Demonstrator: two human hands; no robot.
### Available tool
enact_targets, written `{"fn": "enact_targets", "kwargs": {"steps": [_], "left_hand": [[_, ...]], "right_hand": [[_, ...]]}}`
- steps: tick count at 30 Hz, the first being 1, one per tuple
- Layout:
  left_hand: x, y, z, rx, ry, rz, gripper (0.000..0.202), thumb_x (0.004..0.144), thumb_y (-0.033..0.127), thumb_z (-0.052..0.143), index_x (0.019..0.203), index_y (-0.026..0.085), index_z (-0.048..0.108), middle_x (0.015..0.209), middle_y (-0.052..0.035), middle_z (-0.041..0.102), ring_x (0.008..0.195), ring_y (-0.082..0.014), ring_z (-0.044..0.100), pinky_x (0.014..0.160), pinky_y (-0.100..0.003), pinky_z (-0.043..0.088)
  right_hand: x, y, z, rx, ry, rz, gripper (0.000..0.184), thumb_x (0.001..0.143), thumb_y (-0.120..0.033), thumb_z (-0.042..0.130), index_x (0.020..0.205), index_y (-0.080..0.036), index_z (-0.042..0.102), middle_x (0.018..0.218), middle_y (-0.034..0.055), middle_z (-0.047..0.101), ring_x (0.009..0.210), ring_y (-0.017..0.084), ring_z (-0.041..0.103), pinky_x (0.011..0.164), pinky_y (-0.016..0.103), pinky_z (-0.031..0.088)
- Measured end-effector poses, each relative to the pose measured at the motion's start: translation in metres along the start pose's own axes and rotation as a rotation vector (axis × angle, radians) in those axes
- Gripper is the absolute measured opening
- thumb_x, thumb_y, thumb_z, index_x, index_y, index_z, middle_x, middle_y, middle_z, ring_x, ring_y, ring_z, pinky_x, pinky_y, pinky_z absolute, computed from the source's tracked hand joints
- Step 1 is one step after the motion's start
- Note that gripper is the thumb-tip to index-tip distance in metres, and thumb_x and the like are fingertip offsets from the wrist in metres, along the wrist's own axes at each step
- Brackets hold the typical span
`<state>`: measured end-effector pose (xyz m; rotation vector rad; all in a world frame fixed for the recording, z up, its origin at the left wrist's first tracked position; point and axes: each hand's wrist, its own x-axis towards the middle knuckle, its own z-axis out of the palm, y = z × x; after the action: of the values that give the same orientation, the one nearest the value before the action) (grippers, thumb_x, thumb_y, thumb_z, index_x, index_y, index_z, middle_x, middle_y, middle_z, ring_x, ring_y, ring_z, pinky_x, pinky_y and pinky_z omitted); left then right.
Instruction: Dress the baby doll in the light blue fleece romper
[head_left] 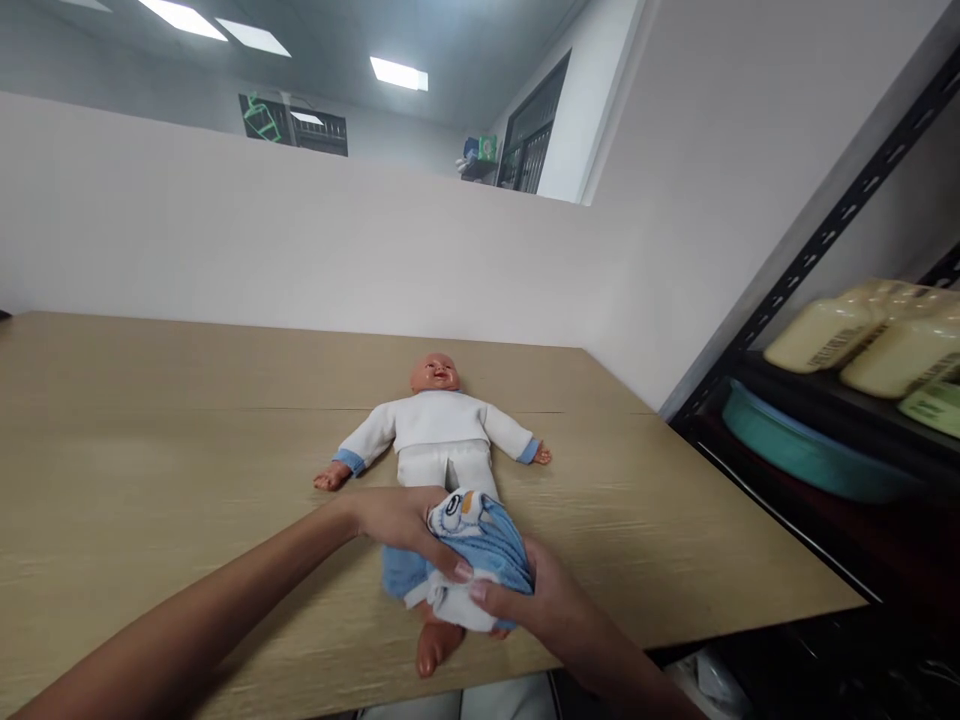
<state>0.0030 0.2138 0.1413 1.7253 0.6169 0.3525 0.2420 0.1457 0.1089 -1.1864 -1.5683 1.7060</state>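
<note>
- Left hand grasps the upper edge of the blue garment, fingers curled over it.
- Right hand pinches its lower, white-cuffed end.
- The garment lies bunched over the legs of the doll; one bare foot shows below it.
- The step looks like working cloth along the legs; moving it on calls for both grips to hold and a steady pull along the doll.
- The doll lies face up on the table.

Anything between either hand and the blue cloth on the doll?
Nothing visible: the left hand and right hand both grip the blue cloth, bunched over the legs of the doll on the table. One bare foot pokes out below it.
</note>
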Motion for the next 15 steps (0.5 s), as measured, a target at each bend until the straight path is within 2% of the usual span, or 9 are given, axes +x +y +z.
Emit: {"fn": "enact_targets", "kwargs": {"steps": [3, 5, 10, 12, 15], "left_hand": [[0.004, 0.004, 0.005, 0.044, -0.164, 0.015, 0.057, 0.089, 0.056, 0.075, 0.12, 0.009, 0.076, 0.117, -0.0106, 0.079, 0.113, -0.0334, 0.071, 0.104, -0.04, 0.056], [0.007, 0.005, 0.01, 0.062, -0.152, 0.042, 0.055, 0.091, 0.055, 0.072, 0.12, 0.008, 0.074, 0.12, -0.0111, 0.077, 0.114, -0.0322, 0.07, 0.104, -0.039, 0.055], [0.009, 0.003, 0.027, 0.274, -0.013, 0.019, 0.032, 0.096, 0.045, 0.065, 0.114, 0.02, 0.074, 0.112, -0.0044, 0.079, 0.104, -0.0275, 0.072, 0.095, -0.034, 0.056], [0.009, 0.002, 0.033, 0.438, 0.021, -0.04, 0.025, 0.089, 0.036, 0.07, 0.109, 0.021, 0.075, 0.102, -0.0038, 0.079, 0.094, -0.0288, 0.074, 0.085, -0.035, 0.057], [0.01, 0.002, 0.043, 0.652, 0.112, -0.111, 0.039, 0.073, 0.033, 0.082, 0.109, 0.023, 0.071, 0.086, -0.0041, 0.076, 0.081, -0.0331, 0.074, 0.072, -0.038, 0.055]], "right_hand": [[-0.005, 0.021, 0.012, -0.071, 0.303, -0.089, 0.059, 0.086, -0.044, 0.072, 0.139, -0.02, 0.063, 0.14, 0.012, 0.07, 0.133, 0.032, 0.064, 0.116, 0.048, 0.05], [-0.007, 0.039, 0.018, -0.122, 0.472, -0.141, 0.06, 0.087, -0.042, 0.069, 0.142, -0.02, 0.061, 0.146, 0.013, 0.067, 0.14, 0.033, 0.059, 0.122, 0.05, 0.043], [-0.012, 0.075, 0.03, -0.324, 0.785, -0.251, 0.058, 0.085, -0.038, 0.067, 0.14, -0.019, 0.064, 0.134, 0.0153, 0.074, 0.127, 0.035, 0.068, 0.109, 0.047, 0.056], [-0.013, 0.081, 0.036, -0.438, 0.857, -0.318, 0.054, 0.084, -0.034, 0.067, 0.136, -0.019, 0.067, 0.126, 0.0145, 0.077, 0.117, 0.034, 0.073, 0.1, 0.042, 0.061], [-0.015, 0.084, 0.045, -0.574, 0.901, -0.398, 0.05, 0.083, -0.028, 0.065, 0.133, -0.019, 0.068, 0.115, 0.0136, 0.08, 0.104, 0.033, 0.077, 0.085, 0.038, 0.065]]}}
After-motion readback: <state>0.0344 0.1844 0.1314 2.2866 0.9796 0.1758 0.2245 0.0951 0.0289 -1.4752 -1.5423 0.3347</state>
